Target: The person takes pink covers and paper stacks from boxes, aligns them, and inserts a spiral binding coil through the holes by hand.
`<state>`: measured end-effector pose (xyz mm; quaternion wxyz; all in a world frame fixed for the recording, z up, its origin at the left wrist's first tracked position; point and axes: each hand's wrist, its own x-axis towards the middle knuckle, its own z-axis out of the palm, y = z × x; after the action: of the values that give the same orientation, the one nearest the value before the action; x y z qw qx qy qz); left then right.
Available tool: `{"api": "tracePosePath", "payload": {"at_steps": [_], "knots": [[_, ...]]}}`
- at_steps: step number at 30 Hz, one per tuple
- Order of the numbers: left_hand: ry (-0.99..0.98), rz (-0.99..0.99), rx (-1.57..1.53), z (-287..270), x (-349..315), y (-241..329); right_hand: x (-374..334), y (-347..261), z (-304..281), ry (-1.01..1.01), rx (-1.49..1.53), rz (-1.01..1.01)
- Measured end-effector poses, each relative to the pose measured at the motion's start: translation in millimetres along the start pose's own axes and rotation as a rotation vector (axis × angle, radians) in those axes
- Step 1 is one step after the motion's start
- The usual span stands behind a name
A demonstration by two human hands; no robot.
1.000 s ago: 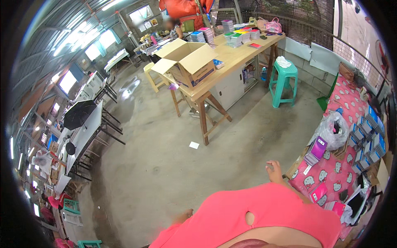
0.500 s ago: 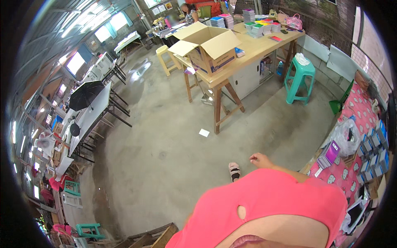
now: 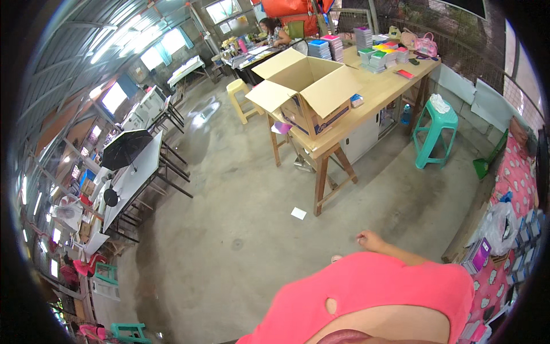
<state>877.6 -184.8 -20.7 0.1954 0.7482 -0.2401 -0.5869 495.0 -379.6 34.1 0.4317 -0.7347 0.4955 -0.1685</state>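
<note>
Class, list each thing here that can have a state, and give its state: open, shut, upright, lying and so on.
Right hand: loosely curled, no held thing visible
Left hand: out of view
White sheet: lying flat on the floor
Cardboard box: open, flaps spread
Black umbrella: open
Green stool: upright, white cloth on top
Yellow stool: upright

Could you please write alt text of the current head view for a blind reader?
The wearer's right hand, loosely curled, hangs above a concrete floor. Ahead, an open cardboard box stands on a wooden table, with stacks of booklets beyond; a green plastic stool stands to the table's right, and an open black umbrella is at left.
</note>
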Motion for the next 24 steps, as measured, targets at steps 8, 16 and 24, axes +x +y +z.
{"api": "tracePosePath", "payload": {"at_steps": [8, 16, 24], "knots": [[0.058, 0.027, 0.002, -51.3, 11.7, 62.0, 76.1, 56.4, 1.3, -0.059, -0.07, 0.298], [0.064, -0.032, 0.139, -97.5, -3.5, 54.9, -28.7, 145.1, 25.4, -0.393, -0.118, 0.904], [-0.399, 0.305, 0.498, -30.4, 6.0, 105.0, -154.9, 186.8, 70.2, 0.001, 0.096, 1.18]]}}
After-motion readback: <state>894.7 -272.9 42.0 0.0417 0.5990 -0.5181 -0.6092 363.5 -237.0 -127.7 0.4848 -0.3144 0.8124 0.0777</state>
